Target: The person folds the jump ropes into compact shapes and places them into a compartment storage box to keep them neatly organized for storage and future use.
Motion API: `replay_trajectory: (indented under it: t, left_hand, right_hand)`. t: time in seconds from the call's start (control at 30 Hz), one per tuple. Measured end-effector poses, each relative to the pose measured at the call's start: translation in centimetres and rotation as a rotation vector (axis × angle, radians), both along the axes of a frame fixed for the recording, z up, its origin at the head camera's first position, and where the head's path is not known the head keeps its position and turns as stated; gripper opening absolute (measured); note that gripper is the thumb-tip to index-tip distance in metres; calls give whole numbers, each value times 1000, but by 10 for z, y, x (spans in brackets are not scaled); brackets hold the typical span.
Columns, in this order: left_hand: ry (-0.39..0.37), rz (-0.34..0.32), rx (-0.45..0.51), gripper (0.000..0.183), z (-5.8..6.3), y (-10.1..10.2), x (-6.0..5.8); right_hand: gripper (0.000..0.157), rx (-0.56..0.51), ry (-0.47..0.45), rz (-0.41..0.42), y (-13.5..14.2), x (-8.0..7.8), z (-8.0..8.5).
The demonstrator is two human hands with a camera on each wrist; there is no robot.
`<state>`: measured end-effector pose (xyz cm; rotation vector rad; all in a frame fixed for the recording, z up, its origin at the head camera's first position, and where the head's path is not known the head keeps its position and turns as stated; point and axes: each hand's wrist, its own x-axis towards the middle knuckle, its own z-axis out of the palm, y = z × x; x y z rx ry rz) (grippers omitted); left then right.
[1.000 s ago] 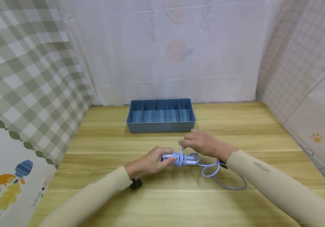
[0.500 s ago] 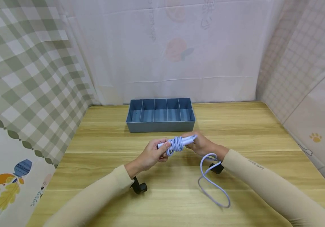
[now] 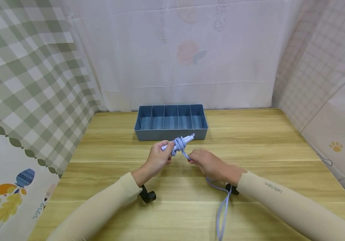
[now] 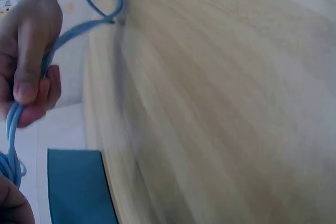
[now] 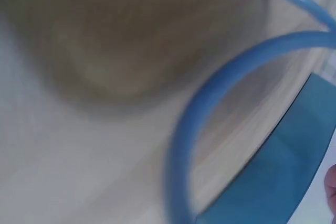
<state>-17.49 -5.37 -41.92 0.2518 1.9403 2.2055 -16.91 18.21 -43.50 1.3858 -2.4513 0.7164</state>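
A lavender jump rope (image 3: 179,144) is bundled in front of me, its cord wrapped several times round its pale handles. My left hand (image 3: 158,155) grips the bundle at the near end of the handles, thumb on top. Just to the right, my right hand (image 3: 207,164) pinches the cord that leads off the wraps. In the left wrist view, the right hand (image 4: 31,45) has the doubled cord between thumb and fingers. The loose cord (image 3: 222,209) hangs below the right wrist and runs out of the head view. A blurred loop of cord (image 5: 191,114) crosses the right wrist view.
Behind the hands, a blue-grey box (image 3: 170,135) with several compartments stands on the wooden table (image 3: 106,144). Patterned cloth (image 3: 36,67) hangs at the left, with pale cloth (image 3: 235,67) at the back. Black wrist cameras (image 3: 148,196) sit under the forearms.
The bundle has risen and shifted left, its far end tilting up. My right hand has passed round the bundle and now draws the cord down on the near right. The loose cord trails nearer me.
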Motion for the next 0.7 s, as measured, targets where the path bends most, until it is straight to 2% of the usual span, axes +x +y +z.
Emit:
replay_trajectory:
  t: [0.23, 0.37, 0.47, 0.5, 0.57, 0.7]
  left_hand:
    - [29, 81, -113, 29, -2, -3, -3]
    - [54, 126, -170, 30, -2, -5, -5]
    - [77, 190, -229, 31, -3, -10, -9]
    - [92, 213, -253, 31, -4, -12, -10]
    - [136, 239, -309, 29, -6, -13, -11]
    - [256, 179, -461, 25, -12, -11, -10]
  right_hand:
    - [6, -93, -288, -19, -4, 16, 6]
    - [6, -63, -373, -53, -4, 23, 8]
    - [5, -10, -387, -46, -2, 29, 10]
    - [5, 9, -358, -34, -1, 31, 10]
    - [6, 27, -216, 24, 0, 32, 11]
    - [15, -14, 191, 102, 3, 23, 18]
